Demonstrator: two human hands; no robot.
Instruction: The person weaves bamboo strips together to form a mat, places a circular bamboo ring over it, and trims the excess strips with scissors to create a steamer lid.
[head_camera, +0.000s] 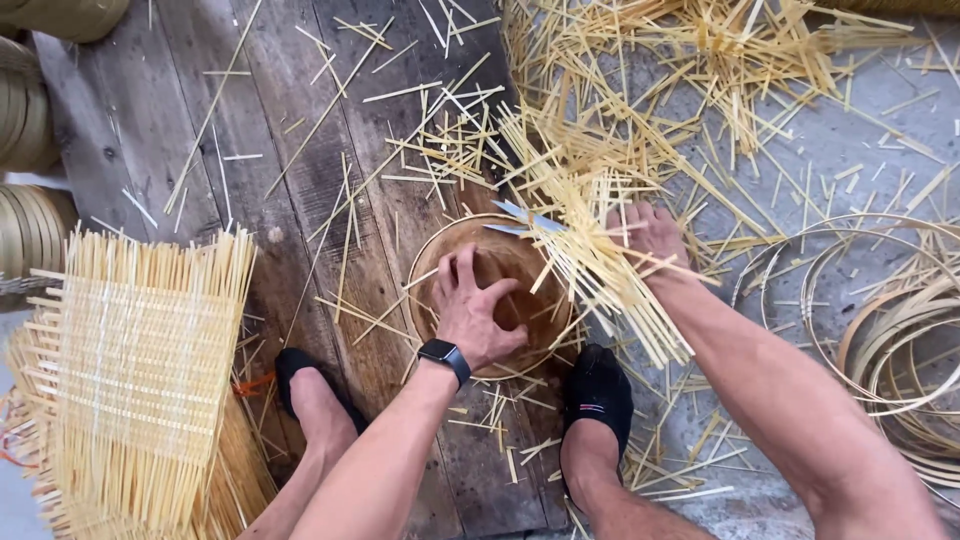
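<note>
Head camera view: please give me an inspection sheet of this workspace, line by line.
Surface: dark wooden boards on the left, grey floor on the right.
Job's things: round woven basket on the boards; bamboo strips lie across its right rim; a blade shows at the rim.
Clutter: loose strips scattered everywhere.
Hands: left hand presses inside the basket; right hand rests on the strips, grip unclear.
Cables: nothing seen.
Surroundings: stacked woven mats at left, bamboo hoops at right, coiled strip rolls at the left edge, feet in black slippers.
</note>
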